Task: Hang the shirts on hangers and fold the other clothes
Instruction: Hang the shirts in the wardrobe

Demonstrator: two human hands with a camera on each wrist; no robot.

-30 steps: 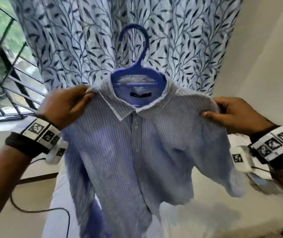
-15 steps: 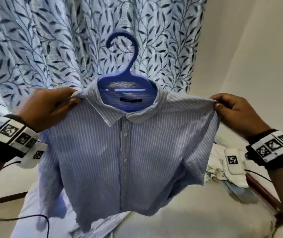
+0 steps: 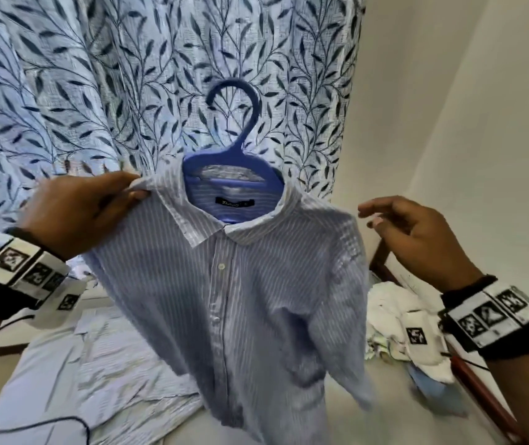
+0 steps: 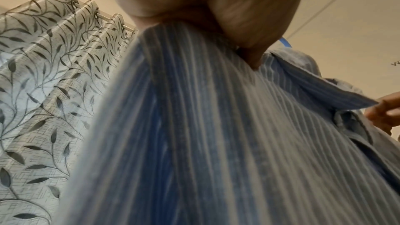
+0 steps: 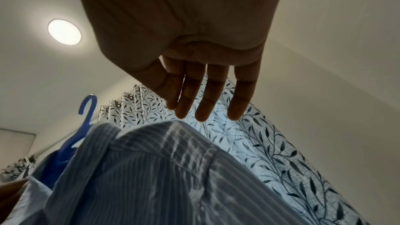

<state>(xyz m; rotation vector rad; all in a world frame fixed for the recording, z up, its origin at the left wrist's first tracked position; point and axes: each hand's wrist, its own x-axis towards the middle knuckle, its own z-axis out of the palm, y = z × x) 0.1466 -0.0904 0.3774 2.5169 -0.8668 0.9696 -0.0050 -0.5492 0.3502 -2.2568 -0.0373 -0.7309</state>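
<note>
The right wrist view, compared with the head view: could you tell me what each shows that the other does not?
Only the right wrist view shows a round ceiling light and the right hand from beneath, fingers straight and clear of the shirt.

Only the head view shows the left hand gripping the shirt's shoulder, the collar label, the white clothes and the bed.

Both show the striped shirt, the blue hanger and the leaf-patterned curtain.
</note>
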